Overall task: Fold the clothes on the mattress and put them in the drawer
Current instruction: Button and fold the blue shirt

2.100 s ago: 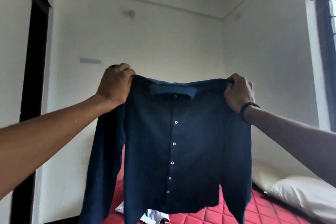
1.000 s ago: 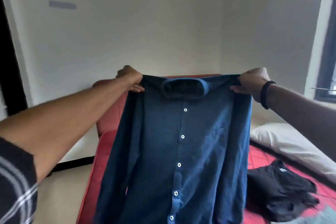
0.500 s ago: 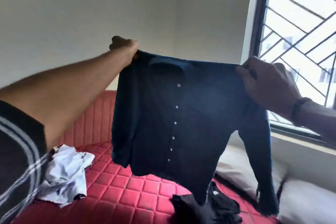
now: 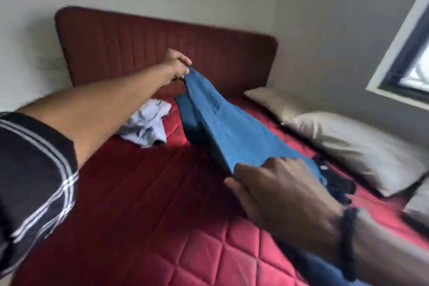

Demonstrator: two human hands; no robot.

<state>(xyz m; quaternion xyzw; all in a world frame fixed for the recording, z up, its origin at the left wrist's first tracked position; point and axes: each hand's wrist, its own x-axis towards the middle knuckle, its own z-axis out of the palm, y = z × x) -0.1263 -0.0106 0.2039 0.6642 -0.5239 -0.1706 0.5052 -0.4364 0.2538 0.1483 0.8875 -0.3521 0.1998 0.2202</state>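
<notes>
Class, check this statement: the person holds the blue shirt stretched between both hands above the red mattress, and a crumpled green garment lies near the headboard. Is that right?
One detail is wrong. The crumpled garment near the headboard is pale white-blue, not green, as the head view shows. The rest stands: the left hand and right hand hold the blue shirt stretched above the red mattress.

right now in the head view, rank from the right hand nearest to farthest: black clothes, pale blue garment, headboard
1. black clothes, just beside the right hand, toward the pillows
2. pale blue garment, crumpled across the mattress, left
3. headboard, upright at the far end
</notes>
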